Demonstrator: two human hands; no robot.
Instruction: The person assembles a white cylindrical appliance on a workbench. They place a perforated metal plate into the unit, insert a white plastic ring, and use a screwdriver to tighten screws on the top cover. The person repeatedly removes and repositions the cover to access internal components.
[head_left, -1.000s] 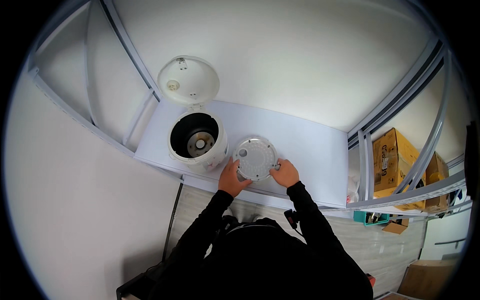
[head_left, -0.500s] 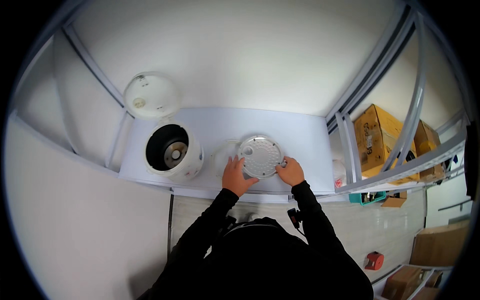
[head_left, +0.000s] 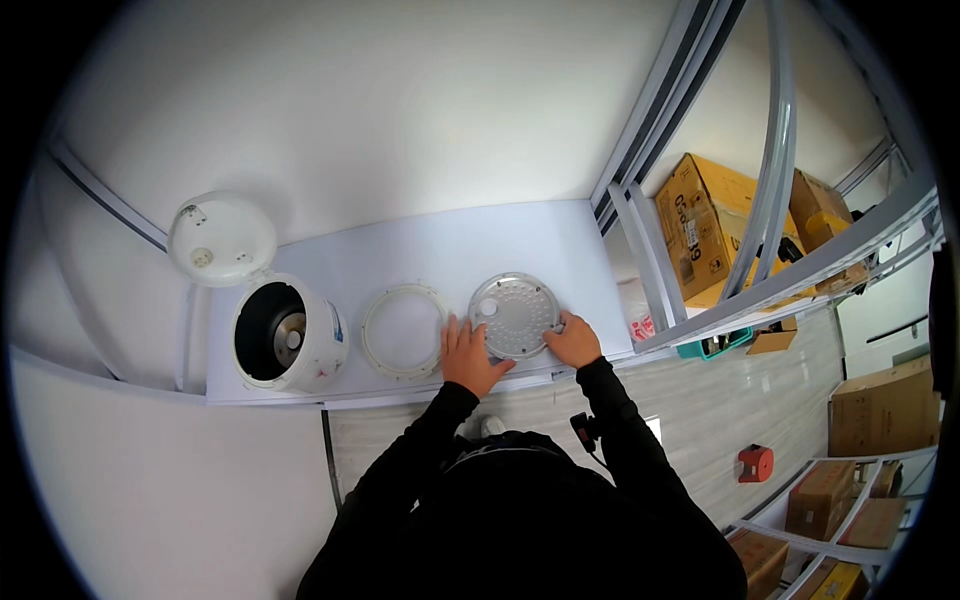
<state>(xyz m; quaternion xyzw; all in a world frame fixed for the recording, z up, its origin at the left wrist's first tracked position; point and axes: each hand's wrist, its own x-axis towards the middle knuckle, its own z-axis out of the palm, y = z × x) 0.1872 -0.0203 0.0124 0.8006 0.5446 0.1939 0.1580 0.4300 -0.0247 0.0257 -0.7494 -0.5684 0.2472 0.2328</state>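
Observation:
A round silver metal inner lid point(head_left: 520, 318), dimpled and with one small round hole, lies on the white table in front of me. My right hand point(head_left: 574, 341) pinches its right rim between thumb and fingers. At the disc's lower left edge, my left hand point(head_left: 472, 358) has its fingers stretched out and thumb spread, with fingertips between the disc and a white ring. That thin white ring point(head_left: 372, 352) rests flat just to the left. Farther left stands a white rice cooker point(head_left: 318, 345), its lid point(head_left: 222, 240) raised and its dark inside showing a metal heating plate point(head_left: 290, 338).
The white table point(head_left: 420, 245) runs along a pale wall. To the right, a grey metal rack point(head_left: 650, 235) holds cardboard boxes point(head_left: 725, 225). A teal bin point(head_left: 715, 345) sits beyond the table's right end. A red stool point(head_left: 756, 463) stands on the floor.
My view has turned, so the cooker and table appear farther left. The white ring now shows more fully beside my left hand. Both hands stay at the metal disc's edges.

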